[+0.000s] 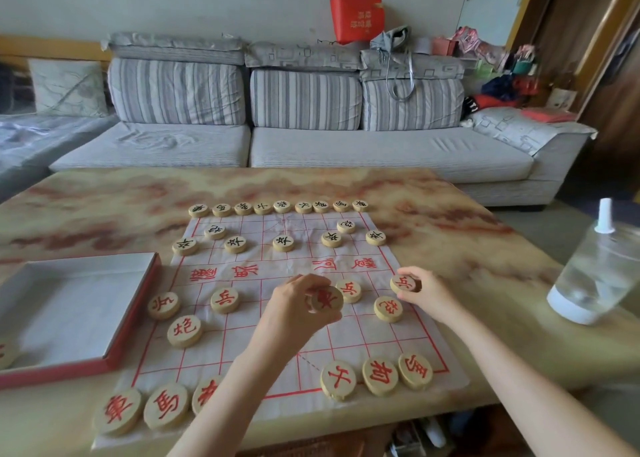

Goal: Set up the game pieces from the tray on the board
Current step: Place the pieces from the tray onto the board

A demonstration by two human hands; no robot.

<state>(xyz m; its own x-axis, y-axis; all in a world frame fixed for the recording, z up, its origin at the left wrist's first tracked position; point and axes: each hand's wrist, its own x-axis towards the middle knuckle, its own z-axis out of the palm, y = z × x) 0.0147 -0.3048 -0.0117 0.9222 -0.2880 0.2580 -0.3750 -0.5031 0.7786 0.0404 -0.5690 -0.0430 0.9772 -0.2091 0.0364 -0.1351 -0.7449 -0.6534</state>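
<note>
Marbled table [104, 197] before a grey sofa [311, 145] carries a cloth board [242, 352]. At its left lies the tray [131, 321], one disc [5, 354] at its near-left edge. Black-lettered discs [283, 243] line the far side, red ones [224, 299] the near. Left hand [298, 304] grips a red-lettered disc [325, 299] above mid-board; right hand [427, 292] pinches another [403, 283] at the right edge. A bottle [595, 269] stands far right.
</note>
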